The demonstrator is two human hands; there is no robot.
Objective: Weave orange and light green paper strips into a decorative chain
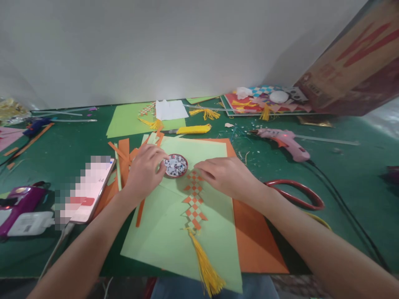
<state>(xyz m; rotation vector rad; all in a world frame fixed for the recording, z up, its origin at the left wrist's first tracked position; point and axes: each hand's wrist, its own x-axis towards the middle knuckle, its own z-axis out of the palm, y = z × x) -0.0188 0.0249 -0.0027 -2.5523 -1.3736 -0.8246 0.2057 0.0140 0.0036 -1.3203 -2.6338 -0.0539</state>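
My left hand [146, 168] is at the left rim of a small round dish of googly eyes [176, 166], its fingers curled and thumb and forefinger slightly apart. Nothing shows between them. My right hand [221, 176] has its fingertips pressed together at the top end of a woven paper fish [195, 199]; what they pinch is hidden. Orange and pale green checks make up the fish, with small dark eye spots near its top. From its lower end hangs a yellow tassel [205, 265]. Both lie on pale green paper [165, 232], over an orange sheet [260, 245].
A pink glue gun [285, 141] lies at right, its cord trailing forward, near red-handled scissors [299, 195]. Behind the dish is a yellow utility knife [193, 129]. Orange strips [124, 160] and a phone [89, 191] lie left. A paper bag [352, 62] stands back right.
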